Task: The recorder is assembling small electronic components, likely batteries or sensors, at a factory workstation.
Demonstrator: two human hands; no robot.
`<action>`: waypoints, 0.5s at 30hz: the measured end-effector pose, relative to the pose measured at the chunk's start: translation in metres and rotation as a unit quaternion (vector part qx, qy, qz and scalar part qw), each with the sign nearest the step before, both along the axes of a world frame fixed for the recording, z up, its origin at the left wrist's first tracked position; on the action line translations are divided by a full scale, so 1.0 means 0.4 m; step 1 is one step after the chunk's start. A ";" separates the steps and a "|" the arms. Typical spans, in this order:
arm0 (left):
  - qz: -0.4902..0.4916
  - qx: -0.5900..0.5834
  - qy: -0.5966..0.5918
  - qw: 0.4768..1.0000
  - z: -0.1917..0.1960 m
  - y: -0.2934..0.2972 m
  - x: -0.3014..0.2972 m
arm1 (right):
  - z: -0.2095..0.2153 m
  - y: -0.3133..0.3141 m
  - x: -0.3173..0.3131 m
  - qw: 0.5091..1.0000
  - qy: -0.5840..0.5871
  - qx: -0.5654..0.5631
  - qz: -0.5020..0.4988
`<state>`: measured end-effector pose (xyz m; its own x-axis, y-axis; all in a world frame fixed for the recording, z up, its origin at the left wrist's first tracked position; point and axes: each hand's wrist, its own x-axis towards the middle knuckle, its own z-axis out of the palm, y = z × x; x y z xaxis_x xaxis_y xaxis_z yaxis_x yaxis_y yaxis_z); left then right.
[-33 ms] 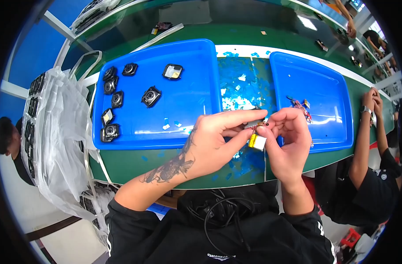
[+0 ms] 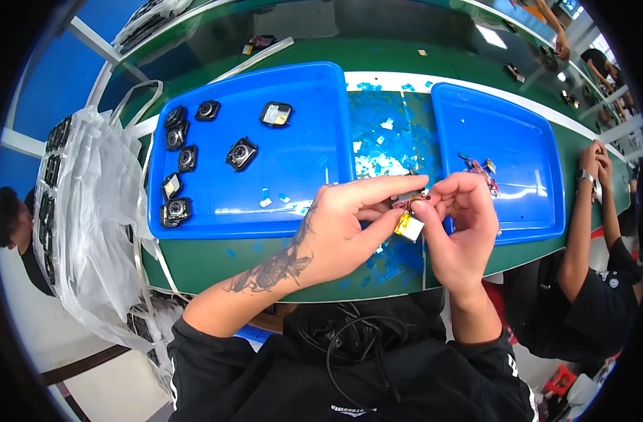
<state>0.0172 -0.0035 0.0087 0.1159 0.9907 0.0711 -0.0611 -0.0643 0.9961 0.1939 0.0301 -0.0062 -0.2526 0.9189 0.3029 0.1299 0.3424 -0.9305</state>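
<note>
Pinching a small wired part (image 2: 411, 214) together, left hand (image 2: 346, 225) and right hand (image 2: 456, 218) grip closed on something seemingly light, fragile, best held by its edges.

Single view: head-worn fisheye camera, looking steeply down and forward from above the wearer's chest onto a green counter (image 2: 216, 264). Close range: the left hand (image 2: 346, 225) and right hand (image 2: 459, 228) sit near picture centre, forearms entering from the lower edge. Straight edges of the two blue trays (image 2: 300, 91) bow toward the dark circular rim; no second view shares the scene.
</note>
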 end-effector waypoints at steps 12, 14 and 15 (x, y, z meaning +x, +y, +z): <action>-0.007 0.033 -0.006 0.999 -0.008 -0.002 0.005 | 0.020 0.004 -0.015 1.000 -0.007 -0.026 0.004; -0.004 0.035 -0.014 0.999 -0.011 -0.008 -0.003 | 0.030 0.001 -0.031 0.996 0.021 -0.080 0.015; 0.003 0.037 -0.012 0.999 -0.010 -0.011 -0.009 | 0.027 0.005 -0.036 0.997 0.021 -0.077 0.023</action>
